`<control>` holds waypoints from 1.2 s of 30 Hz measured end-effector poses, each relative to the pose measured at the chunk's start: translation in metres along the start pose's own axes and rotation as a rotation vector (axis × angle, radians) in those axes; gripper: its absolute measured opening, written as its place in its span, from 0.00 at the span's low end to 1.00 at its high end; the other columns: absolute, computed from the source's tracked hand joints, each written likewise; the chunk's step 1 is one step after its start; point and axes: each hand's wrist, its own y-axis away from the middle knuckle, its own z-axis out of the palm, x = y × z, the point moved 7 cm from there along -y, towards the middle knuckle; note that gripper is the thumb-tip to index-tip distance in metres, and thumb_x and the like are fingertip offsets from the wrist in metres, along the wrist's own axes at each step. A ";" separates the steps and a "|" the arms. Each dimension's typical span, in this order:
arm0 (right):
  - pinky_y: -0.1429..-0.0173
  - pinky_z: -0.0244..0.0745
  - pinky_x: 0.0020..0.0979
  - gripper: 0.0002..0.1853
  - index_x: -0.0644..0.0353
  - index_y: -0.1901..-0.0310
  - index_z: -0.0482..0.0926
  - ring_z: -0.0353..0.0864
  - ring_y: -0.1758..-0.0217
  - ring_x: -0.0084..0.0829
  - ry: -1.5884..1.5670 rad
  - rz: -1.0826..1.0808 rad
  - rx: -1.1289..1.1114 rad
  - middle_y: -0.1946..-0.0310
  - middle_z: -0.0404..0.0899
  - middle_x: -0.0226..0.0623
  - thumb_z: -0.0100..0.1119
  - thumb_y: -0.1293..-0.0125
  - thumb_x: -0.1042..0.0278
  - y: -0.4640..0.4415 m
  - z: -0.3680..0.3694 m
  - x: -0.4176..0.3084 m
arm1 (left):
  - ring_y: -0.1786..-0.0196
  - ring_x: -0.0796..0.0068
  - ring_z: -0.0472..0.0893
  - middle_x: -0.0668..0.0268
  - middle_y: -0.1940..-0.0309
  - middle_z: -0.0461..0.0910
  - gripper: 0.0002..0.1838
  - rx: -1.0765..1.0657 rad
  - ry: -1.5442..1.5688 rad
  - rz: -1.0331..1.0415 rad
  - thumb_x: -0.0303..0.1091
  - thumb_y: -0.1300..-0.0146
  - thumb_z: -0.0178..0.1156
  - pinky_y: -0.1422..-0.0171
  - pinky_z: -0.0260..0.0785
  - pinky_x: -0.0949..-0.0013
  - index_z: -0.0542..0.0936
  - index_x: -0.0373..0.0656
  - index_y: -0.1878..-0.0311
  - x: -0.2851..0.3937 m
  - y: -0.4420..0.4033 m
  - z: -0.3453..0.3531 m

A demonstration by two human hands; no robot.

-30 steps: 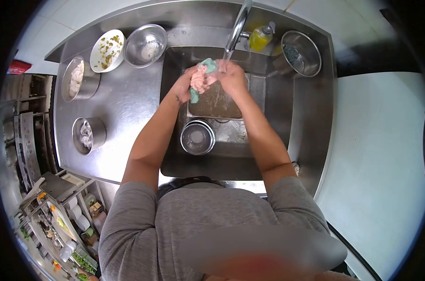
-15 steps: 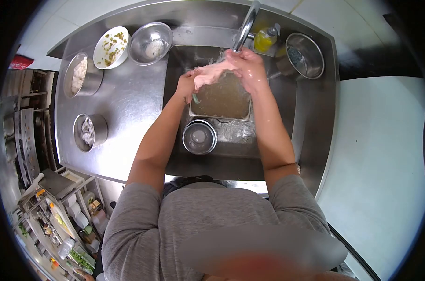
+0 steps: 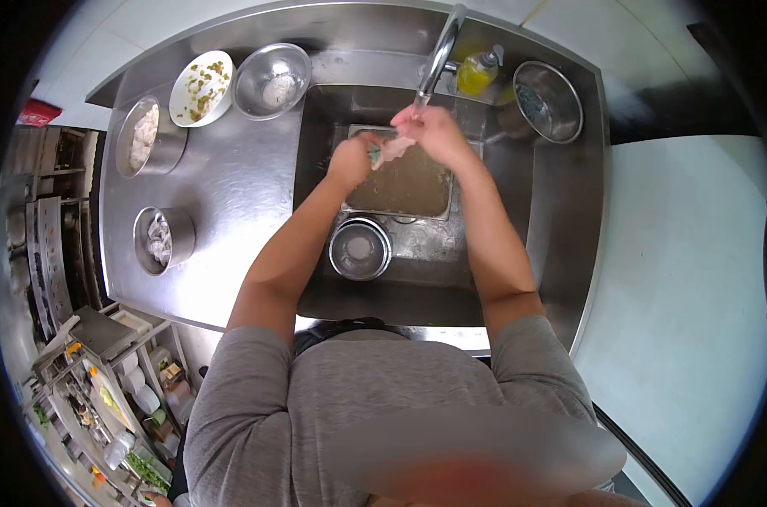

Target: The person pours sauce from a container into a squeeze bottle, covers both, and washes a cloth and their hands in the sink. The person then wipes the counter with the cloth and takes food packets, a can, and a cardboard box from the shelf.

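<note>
Steel sink, hands on cloth (pink).

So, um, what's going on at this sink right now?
A person is at the sink with a bunched pink-and-green cloth between both hands. The left hand grips one end and the right hand holds the other, close under the running faucet. Beneath them, a rectangular metal tray of cloudy water sits in the sink.
</note>
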 end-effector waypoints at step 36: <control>0.60 0.71 0.22 0.14 0.65 0.55 0.78 0.75 0.68 0.21 -0.039 0.202 0.003 0.64 0.79 0.34 0.58 0.44 0.77 -0.004 -0.061 0.035 | 0.54 0.51 0.80 0.52 0.61 0.81 0.25 -0.064 0.071 -0.188 0.33 0.54 0.67 0.48 0.72 0.57 0.75 0.36 0.50 0.028 -0.030 0.021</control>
